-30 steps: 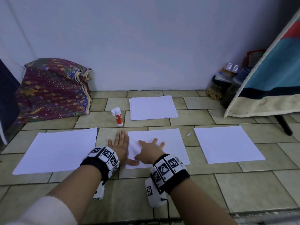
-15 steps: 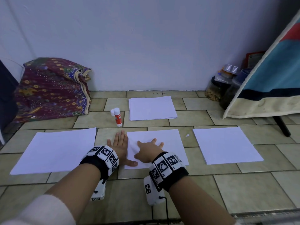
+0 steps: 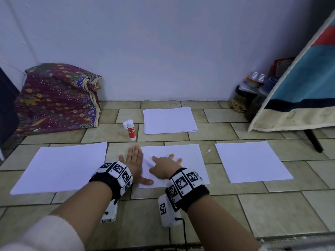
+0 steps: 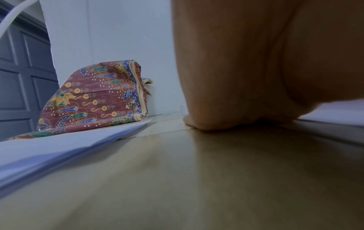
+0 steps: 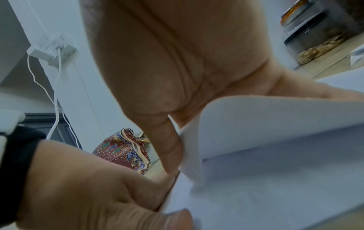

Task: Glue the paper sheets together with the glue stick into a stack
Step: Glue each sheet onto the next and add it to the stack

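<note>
Progress is judged early: the middle white paper sheet (image 3: pixel 183 160) has its left edge lifted and pinched by the right hand (image 3: pixel 164 167), the left hand (image 3: pixel 134 163) lies flat beside it, and the uncapped red-and-white glue stick (image 3: pixel 131 130) stands untouched beyond.

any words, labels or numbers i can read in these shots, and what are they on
No text can be read for certain.
glue stick: white lettering on the red label, too blurred to read.
red packet behind the jars: print too small to read.
wrist bands: black-and-white square code markers only, no words.
paper sheets: blank.
</note>
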